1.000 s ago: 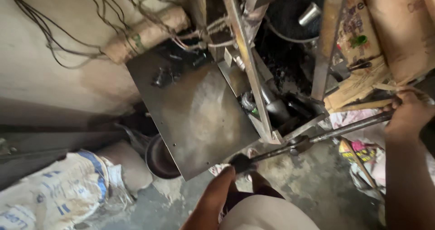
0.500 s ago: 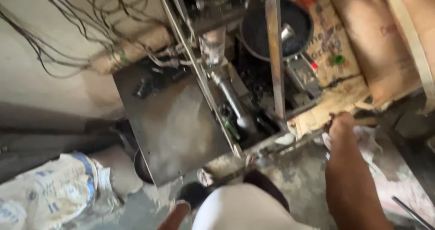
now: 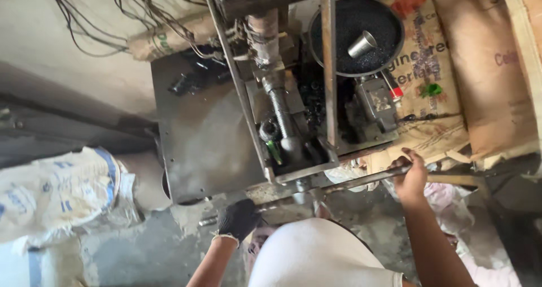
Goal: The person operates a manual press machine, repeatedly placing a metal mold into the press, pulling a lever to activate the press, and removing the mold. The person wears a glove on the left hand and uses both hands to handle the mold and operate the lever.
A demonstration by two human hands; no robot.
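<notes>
metal bar [image 3: 361,181]; long, grey; near-horizontal; below machine frame [image 3: 299,171]

Dim, flat light; deep shadows on the right, slight motion blur.

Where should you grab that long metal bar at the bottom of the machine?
Grip the long metal bar out near its ends, one hand each side, as the gloved left hand and bare right hand do. It lies crosswise, its middle crowded by the machine frame, so fingers wrap it from the near side.

White sack [image 3: 56,194] lower left; brown sacks [image 3: 480,78] upper right.
</notes>
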